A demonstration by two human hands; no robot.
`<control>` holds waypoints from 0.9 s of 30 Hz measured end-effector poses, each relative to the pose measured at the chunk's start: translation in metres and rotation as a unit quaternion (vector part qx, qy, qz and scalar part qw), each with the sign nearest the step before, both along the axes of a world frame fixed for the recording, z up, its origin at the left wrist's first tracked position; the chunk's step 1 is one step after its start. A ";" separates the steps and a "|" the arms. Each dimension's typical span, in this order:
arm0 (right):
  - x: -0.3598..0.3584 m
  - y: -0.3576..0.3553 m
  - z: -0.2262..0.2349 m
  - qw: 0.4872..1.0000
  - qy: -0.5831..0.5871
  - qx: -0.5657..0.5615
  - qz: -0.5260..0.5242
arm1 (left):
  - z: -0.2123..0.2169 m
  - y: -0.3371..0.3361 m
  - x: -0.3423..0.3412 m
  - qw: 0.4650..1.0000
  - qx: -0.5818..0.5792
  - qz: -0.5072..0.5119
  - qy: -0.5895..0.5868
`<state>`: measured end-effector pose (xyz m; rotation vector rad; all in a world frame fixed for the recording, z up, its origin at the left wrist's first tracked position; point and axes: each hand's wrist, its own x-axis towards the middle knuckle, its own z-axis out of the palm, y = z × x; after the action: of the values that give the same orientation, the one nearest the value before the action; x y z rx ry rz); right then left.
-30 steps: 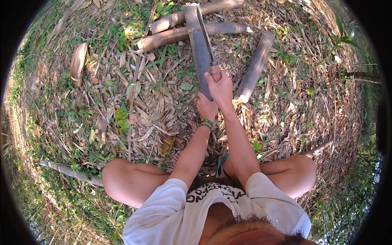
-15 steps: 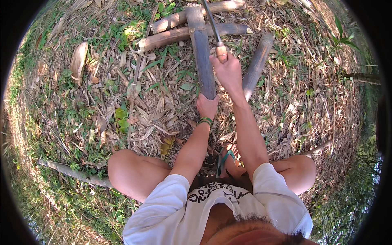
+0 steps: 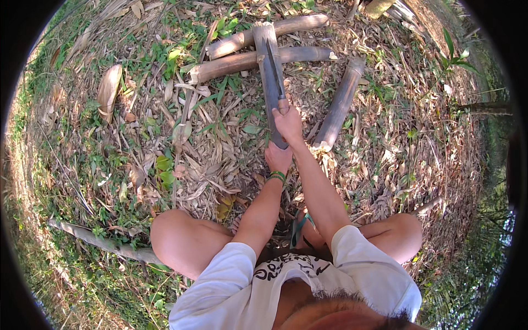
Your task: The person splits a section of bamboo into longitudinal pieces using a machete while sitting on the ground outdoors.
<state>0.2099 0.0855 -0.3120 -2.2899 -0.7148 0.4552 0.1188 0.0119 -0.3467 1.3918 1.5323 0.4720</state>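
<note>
My left hand is closed around the near end of a grey bamboo pole, which points away from me. The pole's far end rests across two brown bamboo pieces lying on the ground. In my right hand is a machete, gripped by its wooden handle. Its dark blade lies along the pole, over the upper part, with the tip toward the far end; whether the edge touches the bamboo I cannot tell. My two hands are close together, the right just beyond the left.
Crosswise under the pole are the nearer bamboo piece and the farther bamboo piece. Another cut bamboo length lies to the right. A pale dry sheath lies at left. Dry leaves and green weeds cover the ground; a branch lies beside my left knee.
My right hand has come down and toward me with the machete, from right of the pole to over it. My left hand keeps its grip, slightly nearer me.
</note>
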 end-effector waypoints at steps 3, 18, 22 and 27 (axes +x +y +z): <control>0.004 -0.004 0.004 0.967 0.235 0.095 0.021 | -0.001 0.005 0.002 1.000 0.025 0.000 0.002; 0.001 -0.016 0.043 0.978 0.174 0.101 -0.048 | -0.020 0.004 0.002 0.996 0.071 -0.025 -0.038; 0.033 0.001 0.055 0.985 0.168 0.027 0.013 | -0.018 0.012 0.014 0.997 0.074 -0.014 0.000; -0.001 -0.025 0.060 0.994 0.055 0.094 0.022 | -0.010 0.001 0.006 0.992 0.115 0.027 -0.051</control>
<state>0.2091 0.0607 -0.2516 -2.0611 -0.7224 0.5093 0.1251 0.0131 -0.3562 1.4793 1.4691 0.7619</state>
